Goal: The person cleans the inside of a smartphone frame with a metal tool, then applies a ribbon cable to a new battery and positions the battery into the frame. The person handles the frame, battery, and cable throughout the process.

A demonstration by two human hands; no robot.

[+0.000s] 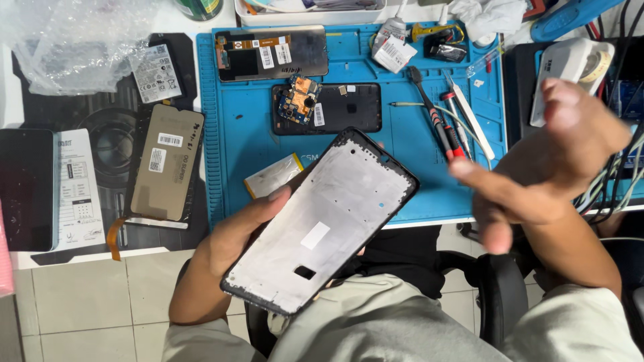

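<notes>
The phone frame (pixel 322 224), thin, light, stiff but judged bendable and sharp-edged, is gripped by its long edges in the left hand (pixel 235 231) above the lap, while the blurred right hand (pixel 543 161) is held loosely open, grasping nothing.

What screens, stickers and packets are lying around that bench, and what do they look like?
Phone frame: in left hand, grey metal inside, black rim.
Replacement screen: left of blue mat, tan back, white stickers.
Dark tablet: far left, black.
Bubble-wrap bag: top left, clear.
Right hand: empty, blurred.
</notes>
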